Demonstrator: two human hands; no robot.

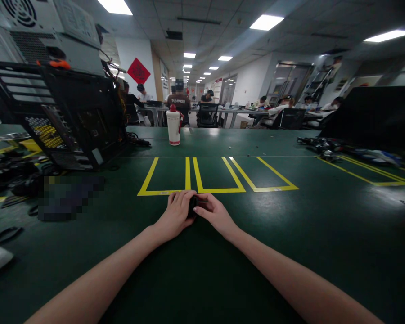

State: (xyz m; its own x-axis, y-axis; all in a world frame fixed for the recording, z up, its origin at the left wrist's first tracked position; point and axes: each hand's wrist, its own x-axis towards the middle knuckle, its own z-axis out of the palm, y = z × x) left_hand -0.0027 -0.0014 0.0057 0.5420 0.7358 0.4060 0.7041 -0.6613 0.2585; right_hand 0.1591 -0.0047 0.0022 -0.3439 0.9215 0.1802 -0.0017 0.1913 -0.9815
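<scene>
Both of my hands meet over the dark green table (202, 270), just below the yellow taped outlines (219, 191). Between them is a small black object (192, 206), mostly covered by fingers, so I cannot make out its kind. My left hand (178, 210) wraps round it from the left with bent fingers. From the right, my right hand (217, 213) closes on the same object with its thumb and fingers.
A black computer case (87, 121) stands at the left with a grey unit on top. A white tumbler (173, 127) with a red lid stands behind the outlines. Cables (324, 146) lie at the right by a black panel (374, 112). People sit at tables farther back.
</scene>
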